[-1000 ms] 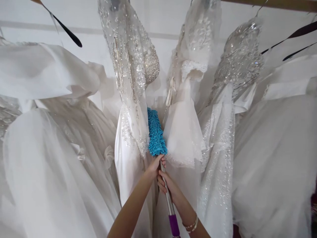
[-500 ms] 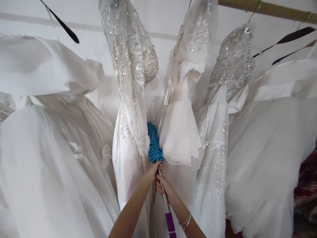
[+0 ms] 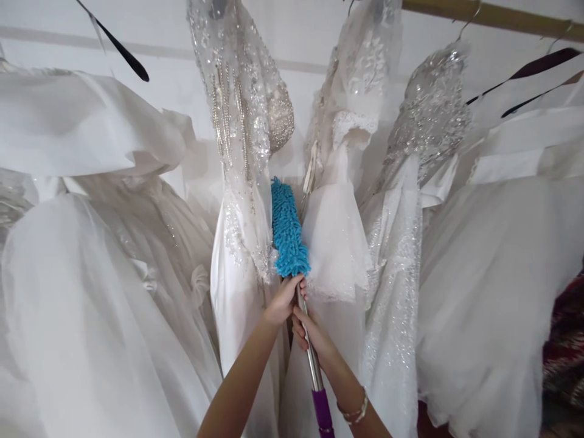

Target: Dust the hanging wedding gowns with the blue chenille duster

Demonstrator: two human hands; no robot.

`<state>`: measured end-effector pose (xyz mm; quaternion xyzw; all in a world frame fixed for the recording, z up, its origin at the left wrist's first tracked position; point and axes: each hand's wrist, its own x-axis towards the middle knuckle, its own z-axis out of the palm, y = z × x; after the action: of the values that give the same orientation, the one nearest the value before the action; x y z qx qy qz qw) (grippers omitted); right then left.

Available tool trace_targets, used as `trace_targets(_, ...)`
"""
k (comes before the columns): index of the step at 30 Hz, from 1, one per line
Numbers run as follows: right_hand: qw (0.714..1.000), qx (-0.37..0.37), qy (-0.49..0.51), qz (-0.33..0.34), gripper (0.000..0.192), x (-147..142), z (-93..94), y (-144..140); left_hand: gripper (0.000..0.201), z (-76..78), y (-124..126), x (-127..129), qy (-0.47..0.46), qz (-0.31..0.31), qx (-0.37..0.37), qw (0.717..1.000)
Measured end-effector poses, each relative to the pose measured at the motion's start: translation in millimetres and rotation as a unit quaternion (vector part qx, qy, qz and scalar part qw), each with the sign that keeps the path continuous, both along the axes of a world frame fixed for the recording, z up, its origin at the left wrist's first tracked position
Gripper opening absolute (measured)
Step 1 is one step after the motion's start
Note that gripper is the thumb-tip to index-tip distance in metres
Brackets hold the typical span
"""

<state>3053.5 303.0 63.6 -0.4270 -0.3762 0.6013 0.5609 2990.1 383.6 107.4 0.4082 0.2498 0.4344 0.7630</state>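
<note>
A duster [image 3: 290,234] with a shaggy blue head, a metal pole and a purple grip slants upward between two hanging white dresses. My left hand [image 3: 288,298] is closed around the pole just beneath the blue head. Slightly lower, my right hand [image 3: 308,333] wraps the same pole. To the left of the head hangs a beaded white dress [image 3: 244,219], close against it. On its right is a white dress with a lace-edged tier [image 3: 336,243]. The purple grip runs down to the bottom edge of the view.
A sparkling silver-white dress [image 3: 399,243] and a full white gown [image 3: 488,280] hang to the right. Wide white gowns [image 3: 86,292] fill the left. A wooden rail [image 3: 502,21] with hangers crosses the upper right. Dark red fabric [image 3: 568,347] shows at the right edge.
Both hands have moved up and slightly right with the duster. Its blue head now reaches higher between the two dresses, and more of it shows.
</note>
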Motion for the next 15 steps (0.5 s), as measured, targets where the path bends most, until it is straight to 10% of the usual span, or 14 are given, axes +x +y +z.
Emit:
trace_targets(6, 1.0, 0.013, -0.018, -0.006, 0.06, -0.9, 10.1, -8.8, 0.046, 14.9, -13.0, -4.5, -0.008, -0.004, 0.022, 1.0)
trace_targets(15, 0.999, -0.038, 0.001, 0.005, 0.07, -6.6, -42.4, -2.1, 0.049, -62.4, 1.6, -1.2, 0.071, 0.004, -0.079, 0.994)
